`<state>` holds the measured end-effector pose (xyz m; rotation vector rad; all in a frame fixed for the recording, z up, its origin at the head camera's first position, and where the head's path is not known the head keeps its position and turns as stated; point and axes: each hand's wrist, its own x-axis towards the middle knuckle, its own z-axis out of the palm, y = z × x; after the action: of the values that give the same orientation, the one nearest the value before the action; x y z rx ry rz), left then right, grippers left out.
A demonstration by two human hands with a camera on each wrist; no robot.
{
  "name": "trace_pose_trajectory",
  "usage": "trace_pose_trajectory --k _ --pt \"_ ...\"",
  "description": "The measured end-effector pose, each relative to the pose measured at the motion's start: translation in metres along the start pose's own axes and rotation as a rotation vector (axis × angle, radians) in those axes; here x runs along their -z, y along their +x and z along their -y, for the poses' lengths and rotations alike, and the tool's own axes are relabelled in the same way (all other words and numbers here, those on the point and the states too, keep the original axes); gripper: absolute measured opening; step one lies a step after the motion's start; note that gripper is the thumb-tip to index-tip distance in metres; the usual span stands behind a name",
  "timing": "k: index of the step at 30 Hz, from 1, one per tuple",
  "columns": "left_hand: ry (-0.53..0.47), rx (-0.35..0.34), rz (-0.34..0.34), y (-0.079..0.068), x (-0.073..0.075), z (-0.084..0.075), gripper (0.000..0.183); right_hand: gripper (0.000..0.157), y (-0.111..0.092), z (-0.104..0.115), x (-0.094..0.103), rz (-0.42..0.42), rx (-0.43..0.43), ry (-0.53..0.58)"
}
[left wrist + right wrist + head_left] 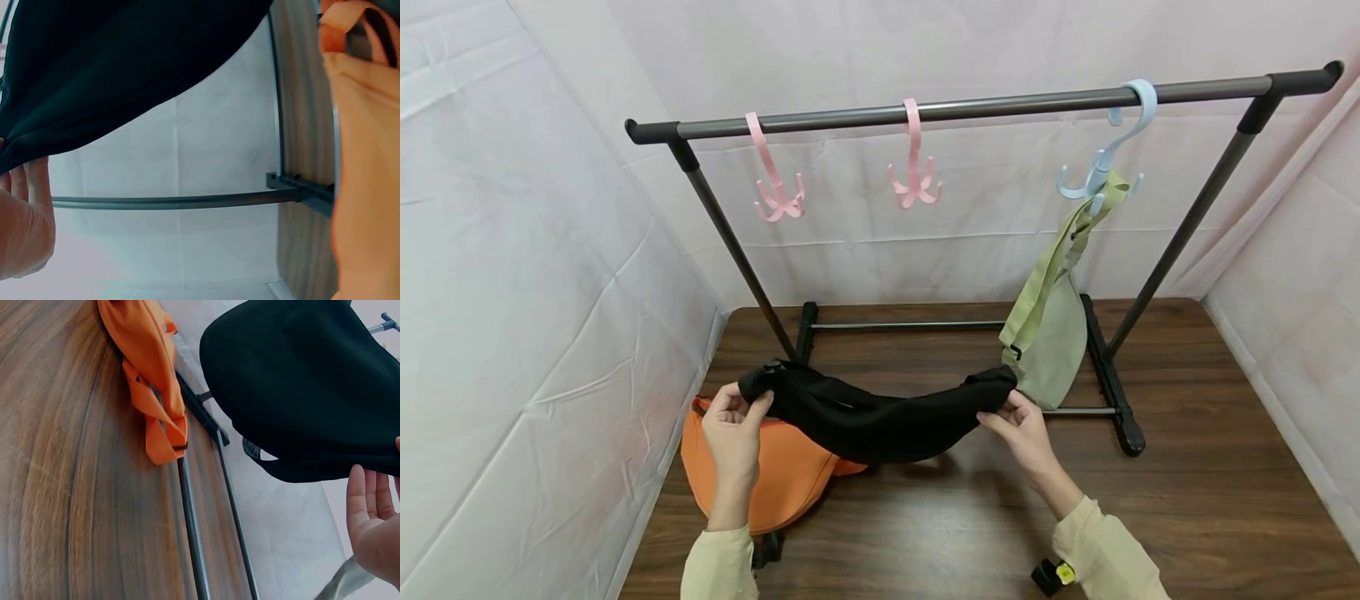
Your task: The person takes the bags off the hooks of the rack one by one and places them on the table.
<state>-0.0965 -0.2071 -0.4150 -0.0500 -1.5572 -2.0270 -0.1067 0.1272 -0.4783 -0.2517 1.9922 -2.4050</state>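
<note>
Bag [887, 429] looks soft and light, best held by its ends, where left hand [733, 437] and right hand [1026, 435] pinch it thumb-to-fingers.

Bright, diffuse head view, soft sheen on brown tabletop [928, 525], hazier wrist views, whitish glare on left wrist's backdrop [81, 262]
</note>
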Motion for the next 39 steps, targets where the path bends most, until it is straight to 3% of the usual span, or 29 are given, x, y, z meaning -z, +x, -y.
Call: trace_pose_trajectory --k 9,15,19,22,28,30,34,39 --pt "0.02 0.09 0.043 -0.023 -0.002 0.011 0.024 0.034 -0.023 0.001 0.015 0.002 0.025 -0.042" --pt "0.026 0.138 0.074 -0.037 -0.004 0.018 0.031 0.03 -0.042 -0.001 0.026 0.017 -0.045 -0.073" --pt "0.077 0.22 0.076 -0.047 -0.006 0.026 0.029 0.029 -0.055 -0.007 0.036 0.018 -0.098 -0.071" --pt "0.134 0.281 0.076 -0.054 -0.007 0.033 0.024 0.028 -0.062 -0.014 0.043 -0.01 -0.192 -0.078" --pt "0.251 0.401 0.09 -0.063 -0.008 0.051 0.013 0.051 -0.07 -0.026 0.052 -0.064 -0.44 -0.05" --pt "0.291 0.444 0.091 -0.064 -0.009 0.057 0.014 0.052 -0.069 -0.031 0.055 -0.069 -0.5 -0.029" --pt "0.369 0.519 0.105 -0.065 -0.011 0.067 0.019 0.039 -0.065 -0.043 0.063 -0.069 -0.576 -0.016" --pt "0.471 0.565 0.123 -0.063 -0.015 0.081 0.024 0.016 -0.056 -0.057 0.072 -0.117 -0.642 -0.005"
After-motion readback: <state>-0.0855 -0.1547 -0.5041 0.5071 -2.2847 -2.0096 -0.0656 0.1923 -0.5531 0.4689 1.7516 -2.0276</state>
